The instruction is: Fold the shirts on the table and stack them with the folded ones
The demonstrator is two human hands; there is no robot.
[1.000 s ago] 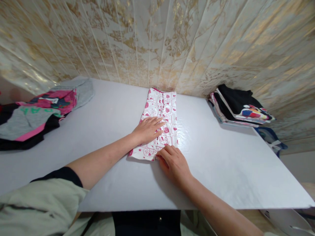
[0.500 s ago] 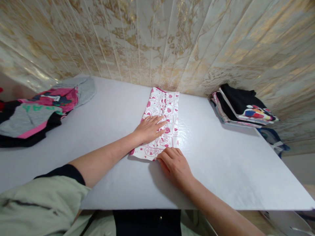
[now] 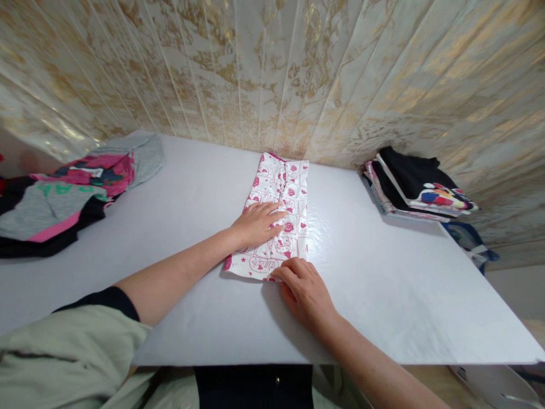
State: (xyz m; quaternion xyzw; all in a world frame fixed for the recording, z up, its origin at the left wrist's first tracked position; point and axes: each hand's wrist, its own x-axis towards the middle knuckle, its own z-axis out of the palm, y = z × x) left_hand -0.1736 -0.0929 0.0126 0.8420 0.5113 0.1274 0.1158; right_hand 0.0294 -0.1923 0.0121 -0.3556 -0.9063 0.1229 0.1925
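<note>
A pale, smooth table (image 3: pixel 383 284) fills the middle of the frame, its near edge running straight across the bottom and its far edge meeting a wall (image 3: pixel 255 68) patterned in white and gold, marked by long straight lines. Light glints on the tabletop just right of centre, and faint grey streaks show toward the lower right.

A white cloth (image 3: pixel 293 184) with pink-red prints lies at the centre of the frame, its long side stretching from near the wall toward the viewer. The left hand (image 3: pixel 259 224) rests flat on its middle, fingers spread. The right hand (image 3: pixel 305 292) touches its near right corner, fingers bent and close together; whether they pinch the hem I cannot tell.

At the left of the frame sits a loose heap of clothes (image 3: pixel 63 199) in grey, pink and black. At the right is a folded stack (image 3: pixel 413 176), black on top, with a blue item (image 3: pixel 470 241) just below it, beside the table's edge. Wooden flooring (image 3: pixel 430 380) shows at the lower right.
</note>
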